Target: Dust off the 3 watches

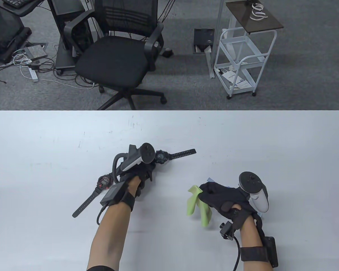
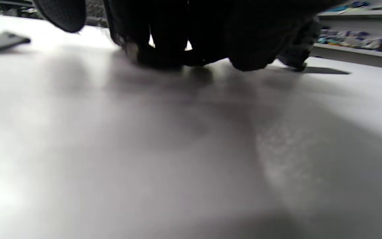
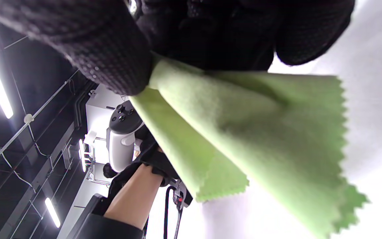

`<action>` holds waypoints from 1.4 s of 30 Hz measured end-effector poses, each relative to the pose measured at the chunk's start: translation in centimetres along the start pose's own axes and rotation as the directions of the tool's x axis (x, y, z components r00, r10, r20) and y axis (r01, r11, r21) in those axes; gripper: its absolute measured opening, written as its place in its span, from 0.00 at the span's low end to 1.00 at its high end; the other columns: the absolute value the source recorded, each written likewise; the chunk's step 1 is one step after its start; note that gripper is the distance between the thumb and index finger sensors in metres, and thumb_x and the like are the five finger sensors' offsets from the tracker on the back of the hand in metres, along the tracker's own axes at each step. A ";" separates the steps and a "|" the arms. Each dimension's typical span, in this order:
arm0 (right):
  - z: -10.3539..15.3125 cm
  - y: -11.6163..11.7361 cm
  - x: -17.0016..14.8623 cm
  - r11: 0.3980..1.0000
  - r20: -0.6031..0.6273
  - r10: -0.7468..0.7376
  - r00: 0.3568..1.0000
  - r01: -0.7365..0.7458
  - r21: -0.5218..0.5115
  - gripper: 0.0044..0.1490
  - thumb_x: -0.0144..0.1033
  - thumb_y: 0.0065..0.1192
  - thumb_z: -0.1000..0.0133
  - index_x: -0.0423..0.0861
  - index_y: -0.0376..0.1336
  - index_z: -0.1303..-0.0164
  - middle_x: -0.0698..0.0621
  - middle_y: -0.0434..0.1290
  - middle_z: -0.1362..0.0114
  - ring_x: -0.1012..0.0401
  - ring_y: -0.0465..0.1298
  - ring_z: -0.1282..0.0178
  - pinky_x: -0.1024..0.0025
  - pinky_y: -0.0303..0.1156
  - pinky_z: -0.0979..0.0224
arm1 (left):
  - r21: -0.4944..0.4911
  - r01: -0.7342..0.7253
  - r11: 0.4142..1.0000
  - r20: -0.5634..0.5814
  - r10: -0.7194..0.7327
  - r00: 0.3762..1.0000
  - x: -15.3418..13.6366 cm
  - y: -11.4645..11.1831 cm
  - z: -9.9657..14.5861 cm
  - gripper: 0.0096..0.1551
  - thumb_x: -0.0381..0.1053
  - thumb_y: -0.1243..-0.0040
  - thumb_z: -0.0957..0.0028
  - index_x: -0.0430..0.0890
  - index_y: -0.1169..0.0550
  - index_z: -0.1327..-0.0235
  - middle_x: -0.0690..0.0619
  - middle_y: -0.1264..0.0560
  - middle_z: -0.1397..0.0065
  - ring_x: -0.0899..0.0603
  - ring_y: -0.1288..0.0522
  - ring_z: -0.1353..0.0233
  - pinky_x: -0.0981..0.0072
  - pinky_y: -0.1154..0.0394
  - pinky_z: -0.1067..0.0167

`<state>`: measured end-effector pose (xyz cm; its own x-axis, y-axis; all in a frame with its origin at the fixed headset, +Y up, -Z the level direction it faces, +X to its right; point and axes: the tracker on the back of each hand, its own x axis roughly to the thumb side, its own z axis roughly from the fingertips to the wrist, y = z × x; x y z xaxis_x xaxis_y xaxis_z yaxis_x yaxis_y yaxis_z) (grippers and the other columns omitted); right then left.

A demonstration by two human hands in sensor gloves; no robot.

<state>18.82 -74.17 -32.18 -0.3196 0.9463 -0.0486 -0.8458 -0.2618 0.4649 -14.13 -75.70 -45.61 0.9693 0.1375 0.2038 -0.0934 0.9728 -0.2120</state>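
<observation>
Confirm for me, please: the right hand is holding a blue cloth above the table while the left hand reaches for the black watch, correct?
Not quite: the cloth is light green, not blue, as the right wrist view shows clearly. Otherwise yes: the right hand holds it above the table while the left hand reaches for the black watch.
</observation>
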 end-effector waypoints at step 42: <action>-0.9 7.6 3.4 0.989 0.333 -0.094 0.938 0.050 0.139 0.28 0.50 0.66 0.39 0.53 0.67 0.29 0.39 0.65 0.17 0.35 0.67 0.21 0.27 0.58 0.28 | -0.006 -0.591 0.807 0.479 0.521 0.706 -2.6 1.6 20.8 0.42 0.57 0.33 0.47 0.40 0.31 0.22 0.41 0.21 0.33 0.32 0.18 0.37 0.26 0.30 0.34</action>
<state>10.92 -73.08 -29.65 -0.0780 0.9758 0.2045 -0.7932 -0.1850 0.5802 -21.56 -70.59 -26.56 0.5268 0.6933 0.4917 -0.6466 0.7024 -0.2975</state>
